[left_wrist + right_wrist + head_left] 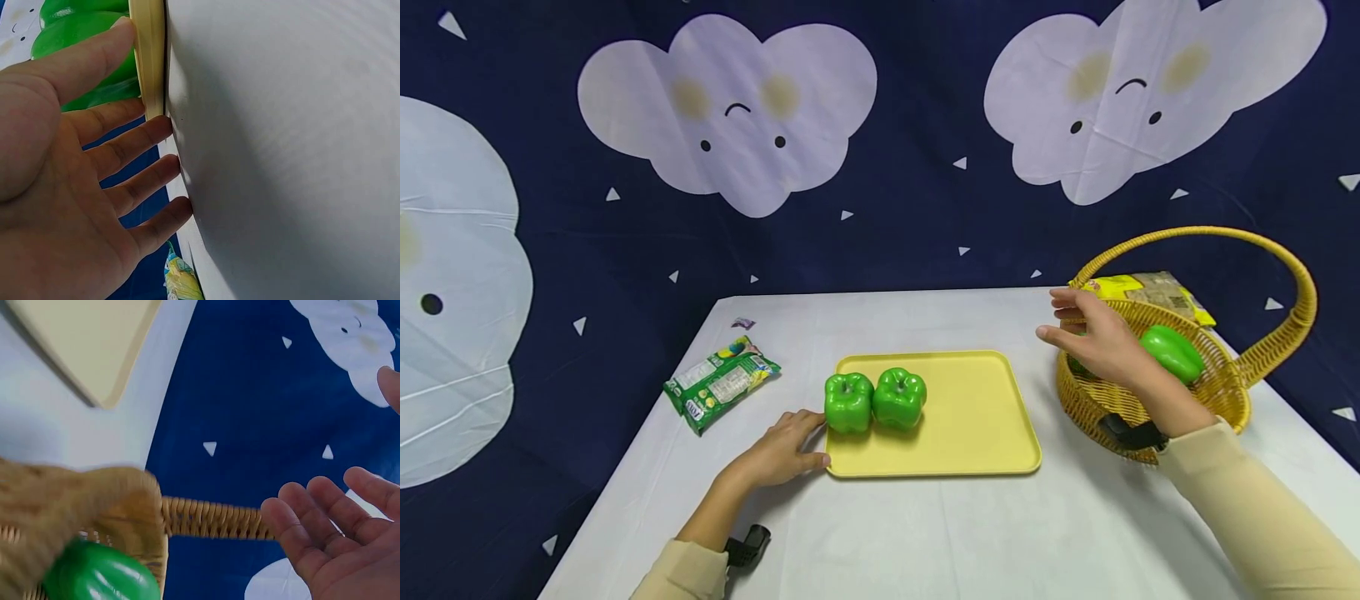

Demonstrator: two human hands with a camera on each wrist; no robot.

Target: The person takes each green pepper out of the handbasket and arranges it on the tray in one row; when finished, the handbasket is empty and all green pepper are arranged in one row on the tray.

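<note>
My left hand is at the left edge of a yellow tray, its thumb against the rim and its fingers extended. Two green bell peppers stand side by side on the tray's left part. In the left wrist view the thumb lies beside a green pepper. Over the left rim of a wicker basket, my right hand is held with fingers apart, holding nothing. Inside the basket lies a glossy green fruit or vegetable. Another green thing is mostly hidden behind the right hand.
Green snack packets lie on the white table left of the tray, near a small purple wrapper. A yellow bag is behind the basket, whose tall handle arches up. A dark blue cloud-patterned cloth hangs behind.
</note>
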